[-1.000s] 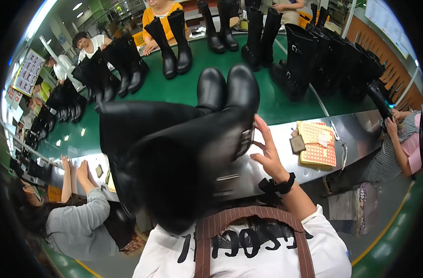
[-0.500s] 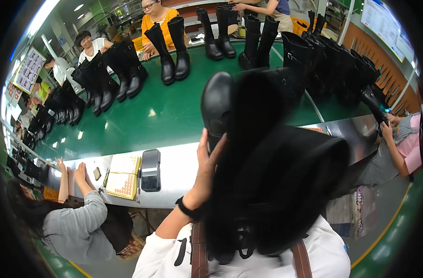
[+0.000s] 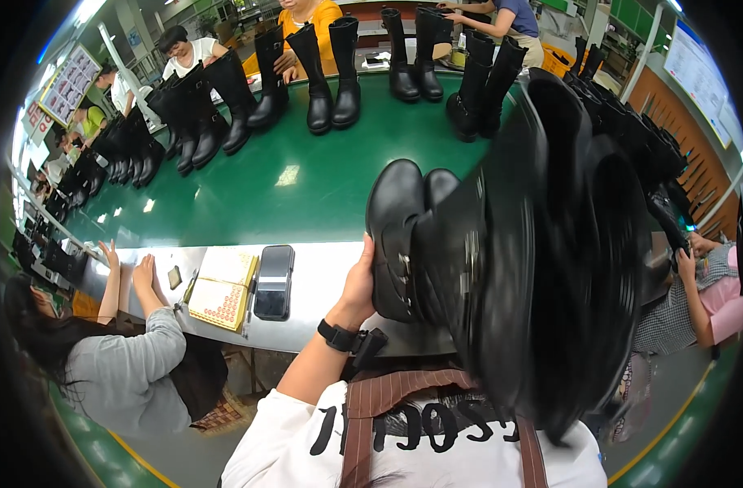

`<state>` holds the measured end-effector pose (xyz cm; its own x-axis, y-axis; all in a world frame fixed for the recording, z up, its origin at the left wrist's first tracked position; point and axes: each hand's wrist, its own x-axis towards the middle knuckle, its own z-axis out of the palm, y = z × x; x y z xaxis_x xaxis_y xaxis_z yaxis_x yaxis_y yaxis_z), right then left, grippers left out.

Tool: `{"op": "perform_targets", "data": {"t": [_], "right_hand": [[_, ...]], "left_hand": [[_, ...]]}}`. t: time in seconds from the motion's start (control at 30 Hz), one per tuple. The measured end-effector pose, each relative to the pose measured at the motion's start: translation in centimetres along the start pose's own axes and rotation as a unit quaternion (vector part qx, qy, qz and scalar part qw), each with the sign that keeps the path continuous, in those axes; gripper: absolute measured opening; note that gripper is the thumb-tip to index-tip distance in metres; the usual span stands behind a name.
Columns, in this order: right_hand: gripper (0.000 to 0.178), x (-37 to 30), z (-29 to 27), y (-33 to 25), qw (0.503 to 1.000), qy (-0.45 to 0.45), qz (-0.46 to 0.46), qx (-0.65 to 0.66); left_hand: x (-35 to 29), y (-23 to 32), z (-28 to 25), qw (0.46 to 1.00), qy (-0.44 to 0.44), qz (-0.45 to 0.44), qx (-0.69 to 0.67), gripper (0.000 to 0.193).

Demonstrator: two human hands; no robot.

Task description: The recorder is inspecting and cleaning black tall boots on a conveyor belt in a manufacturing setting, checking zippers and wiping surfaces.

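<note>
A pair of tall black leather boots [image 3: 397, 211] with metal buckles is held up in front of my chest, toes pointing away and to the left. My left hand [image 3: 358, 281] grips the nearer boot at its foot, the thumb along its side and the other fingers hidden behind it. The wide shafts lean toward me on the right and are smeared by motion. My right hand does not show; the shafts cover that side.
A green conveyor belt [image 3: 249, 191] carries several more black boots [image 3: 333, 81]. On the metal ledge [image 3: 323, 272] lie a phone [image 3: 274, 282], a bundle of yellow cards [image 3: 222, 285] and a pen. Co-workers [image 3: 128, 366] sit at my left and right; others stand across the belt.
The boots have swung up and right, their shafts tilting, so both toes and the buckles now show. My left hand stays at the foot. Boots on the belt appear shifted rightward.
</note>
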<state>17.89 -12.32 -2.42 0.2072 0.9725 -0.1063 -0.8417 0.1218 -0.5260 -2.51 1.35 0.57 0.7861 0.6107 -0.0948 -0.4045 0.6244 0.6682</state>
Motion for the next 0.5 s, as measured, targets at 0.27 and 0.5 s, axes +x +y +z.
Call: {"op": "perform_targets", "data": {"t": [0.27, 0.5], "right_hand": [[0.058, -1.1, 1.0, -1.3, 0.996, -0.048, 0.0, 0.075], [0.059, -2.1, 1.4, -0.3, 0.992, 0.041, -0.069, 0.102]], "left_hand": [[-0.7, 1.3, -1.6, 0.984, -0.096, 0.085, -0.121, 0.054], [-0.6, 0.0, -1.7, 0.99, 0.021, 0.062, -0.126, 0.059]]}}
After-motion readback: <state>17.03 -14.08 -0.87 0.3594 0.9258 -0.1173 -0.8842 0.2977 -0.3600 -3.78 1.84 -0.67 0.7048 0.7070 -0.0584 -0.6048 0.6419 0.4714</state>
